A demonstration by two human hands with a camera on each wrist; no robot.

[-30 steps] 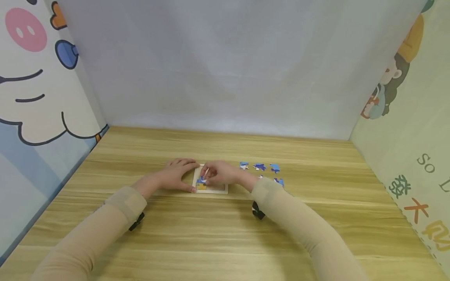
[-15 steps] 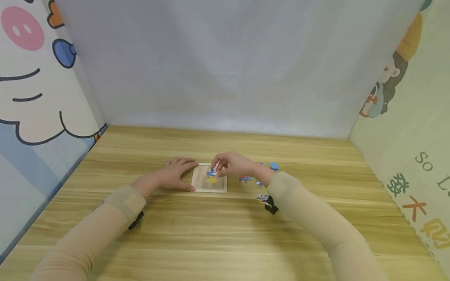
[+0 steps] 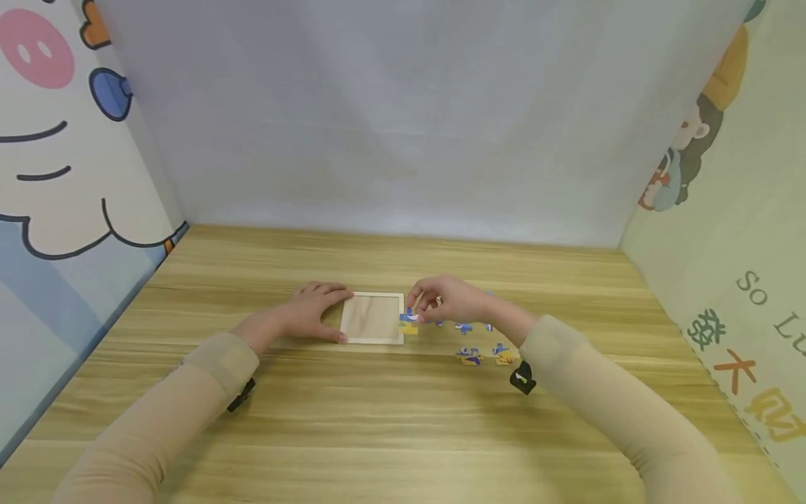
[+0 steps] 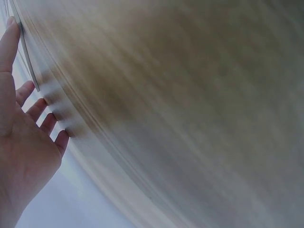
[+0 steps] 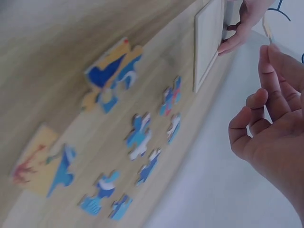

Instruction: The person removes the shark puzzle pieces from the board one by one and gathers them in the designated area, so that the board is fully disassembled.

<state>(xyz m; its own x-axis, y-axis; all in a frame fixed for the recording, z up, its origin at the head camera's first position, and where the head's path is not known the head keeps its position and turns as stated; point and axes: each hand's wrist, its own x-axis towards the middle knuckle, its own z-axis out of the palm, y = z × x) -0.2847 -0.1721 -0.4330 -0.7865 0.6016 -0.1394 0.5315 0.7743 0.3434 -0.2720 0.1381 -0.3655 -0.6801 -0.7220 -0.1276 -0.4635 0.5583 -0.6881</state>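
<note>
My left hand rests at the left side of a shallow wooden puzzle tray, its thumb on the near corner and a fingertip at the far one. In the left wrist view its fingers are spread beside the thin tray edge. My right hand pinches a blue, white and yellow jigsaw piece between thumb and fingertips, overlapping the tray's right rim in the head view. The right wrist view shows this piece edge-on at the fingertips, while the other fingers curl loosely. Bare wood shows inside the tray.
Several loose jigsaw pieces lie on the table right of the tray, among them a yellow and dark-blue piece and a yellow piece with a red coral shape. A pale curtain hangs behind the table, with printed panels at both sides.
My right hand has lifted the jigsaw piece from inside the tray and carried it rightward to the right rim. The left hand has stayed at the tray's left side.
</note>
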